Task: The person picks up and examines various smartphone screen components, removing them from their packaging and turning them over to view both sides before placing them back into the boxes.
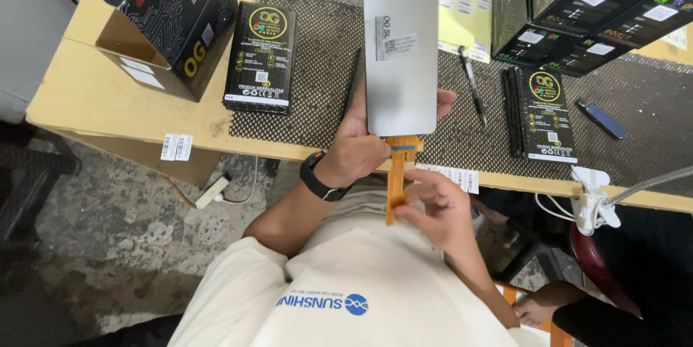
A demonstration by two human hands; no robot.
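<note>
My left hand point(359, 146) grips the lower edge of a grey phone display panel point(401, 51), held upright above the desk's front edge with its back side and a small sticker facing me. An orange flex ribbon point(398, 174) hangs from the panel's bottom. My right hand point(437, 210) pinches the lower end of that ribbon between thumb and fingers. A black watch sits on my left wrist. Both hands hover over my lap, just in front of the table.
A black mesh mat point(317, 65) covers the wooden table point(94, 94). Flat black boxes point(260, 54) lie left and right point(545, 116). A large open black carton point(173, 18) stands far left, stacked cartons point(585, 7) far right. A pen point(473, 83), a blue tool point(603, 119) and a white clamp point(592, 199) are nearby.
</note>
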